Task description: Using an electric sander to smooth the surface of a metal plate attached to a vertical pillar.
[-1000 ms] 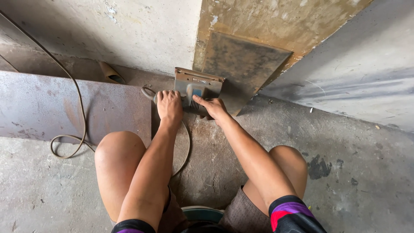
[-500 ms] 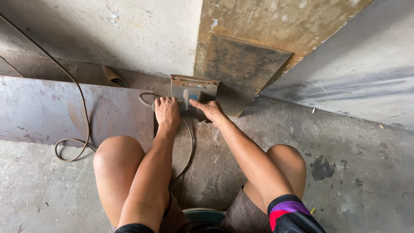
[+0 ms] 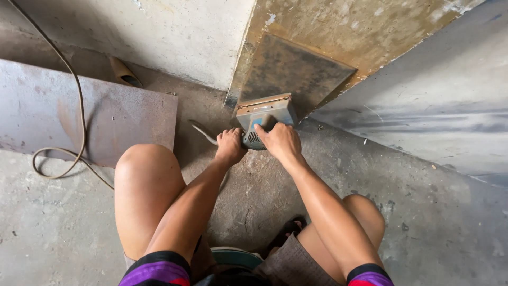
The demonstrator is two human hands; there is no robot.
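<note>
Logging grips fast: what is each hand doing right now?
Left hand: closed on the rear of the grey rectangular electric sander.
Right hand: closed on the sander's top.

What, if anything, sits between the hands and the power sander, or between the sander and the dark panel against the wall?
Nothing visible. Both the left hand and right hand grip the power sander, whose pad presses directly against the dark panel.

**Colours Around the Sander**

The sander (image 3: pixel 264 119) is grey with one blue patch. The metal sheet (image 3: pixel 90 114) at left is grey-brown (some rust marks). The sleeves (image 3: pixel 159 267) have purple, black and red stripes. The floor (image 3: pixel 42 228) is pale grey.
</note>
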